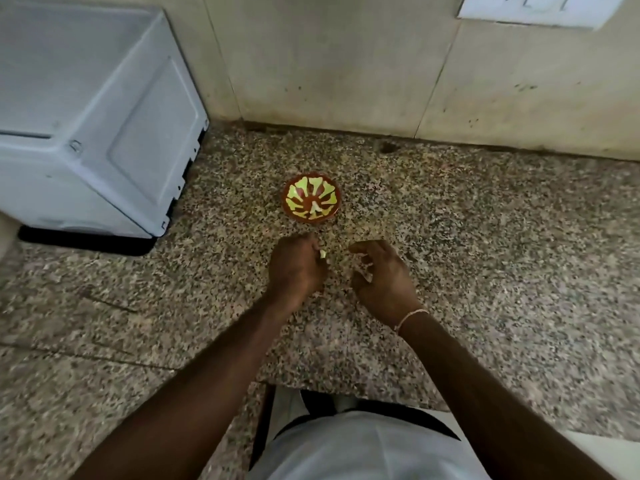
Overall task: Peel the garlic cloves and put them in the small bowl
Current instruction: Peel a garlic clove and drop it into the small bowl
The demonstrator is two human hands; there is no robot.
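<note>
left hand (298,268) pinches garlic clove (322,253) | right hand (381,271) loosely curled, empty | clove likely light, slippery: grip ends | bowl (311,201) mid-counter

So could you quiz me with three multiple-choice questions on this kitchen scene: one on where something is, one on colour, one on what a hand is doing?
1. Where is the small bowl?
A. On the counter beyond the hands
B. On top of the white appliance
C. In the right hand

2. What colours is the bowl?
A. Blue and white
B. Red-brown with yellow-green pattern
C. Plain black

3. What is the left hand doing?
A. Lying flat on the counter
B. Pinching a garlic clove
C. Lifting the bowl

Answers: 1 A, it sits on the speckled counter just past both hands. 2 B, its inside shows that pattern. 3 B, a pale piece shows at its curled fingers.
</note>
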